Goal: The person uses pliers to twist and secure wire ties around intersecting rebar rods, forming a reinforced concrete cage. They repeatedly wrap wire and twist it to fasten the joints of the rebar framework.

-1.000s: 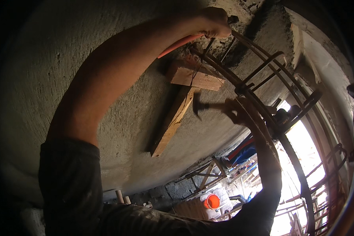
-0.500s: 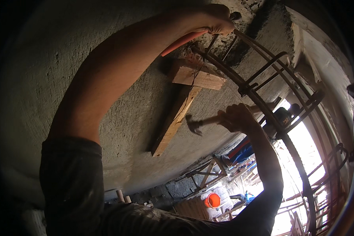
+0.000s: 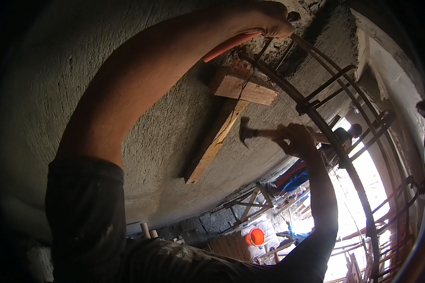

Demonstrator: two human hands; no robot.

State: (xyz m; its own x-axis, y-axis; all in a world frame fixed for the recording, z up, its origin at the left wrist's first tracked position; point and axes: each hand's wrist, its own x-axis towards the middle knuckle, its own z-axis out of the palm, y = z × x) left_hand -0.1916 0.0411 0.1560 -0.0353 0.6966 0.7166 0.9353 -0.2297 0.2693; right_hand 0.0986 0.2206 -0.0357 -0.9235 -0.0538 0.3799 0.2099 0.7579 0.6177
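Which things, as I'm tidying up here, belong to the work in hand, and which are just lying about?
In use:
- hammer, in the right hand
- red bar, in the left hand
- likely the timber pieces and steel bars nearby

Apparently lying about:
- orange bucket
- wooden frame

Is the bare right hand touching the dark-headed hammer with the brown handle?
Touching. The head view shows the right hand curled around the hammer's brown handle, which pokes out both sides.

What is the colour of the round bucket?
The round bucket is bright orange-red; it shows best in the head view.
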